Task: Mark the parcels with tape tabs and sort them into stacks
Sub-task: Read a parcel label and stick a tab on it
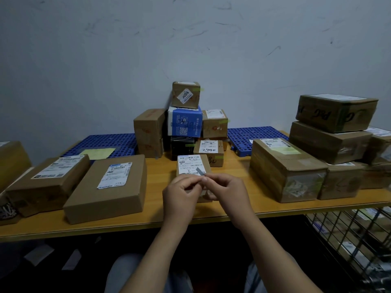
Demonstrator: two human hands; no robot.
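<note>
1. Our left hand [182, 196] and right hand [227, 192] are meeting fingertip to fingertip over the near half of the table. Both are curling inward and pinching a short grey tape tab [200, 171], which is sticking up and away from the fingers.
2. Just beyond the hands, a small brown cardboard parcel [191, 166] with a white printed label is sitting on the light wooden table [160, 172]. The tape tab is showing against that label, and we cannot tell whether it is touching it.
3. On our left, a flat brown cardboard box [108, 187] is lying beside a second flat labelled box [48, 180].
4. On our right, a big tape-wrapped brown carton [283, 172] is standing near the table edge.
5. Behind the small parcel, a cluster is rising against the wall: a brown box marked "2490" [209, 150], a blue-and-white box [185, 121] higher up, and a small brown cube with a white sticker [186, 95] topping it.
6. Blue perforated plastic pallets [101, 144] are lying along the back of the table.
7. Far right, a large brown carton with black scrawl [336, 113] is resting on another.
</note>
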